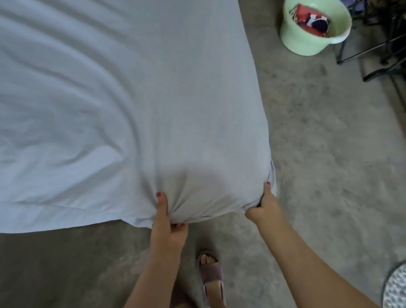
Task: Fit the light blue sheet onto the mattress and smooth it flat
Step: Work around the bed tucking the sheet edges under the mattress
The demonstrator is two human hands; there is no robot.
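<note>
Concrete floor, light blue sheet over mattress corner — left hand, right hand both gripping its bunched edge

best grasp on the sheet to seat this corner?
Grip the light blue sheet at its bunched hem, from the foot end below, as the left hand and right hand do: the fabric gathers there and wraps the corner.

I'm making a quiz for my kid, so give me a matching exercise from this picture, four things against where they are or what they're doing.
Things:
1. left hand
2. right hand
3. green bucket
4. slippers

States:
A. on the person's feet
B. standing on the floor, right of the bed
C. gripping the sheet at the corner
D. gripping bunched sheet left of the corner

Pairs: 1-D, 2-C, 3-B, 4-A
</note>
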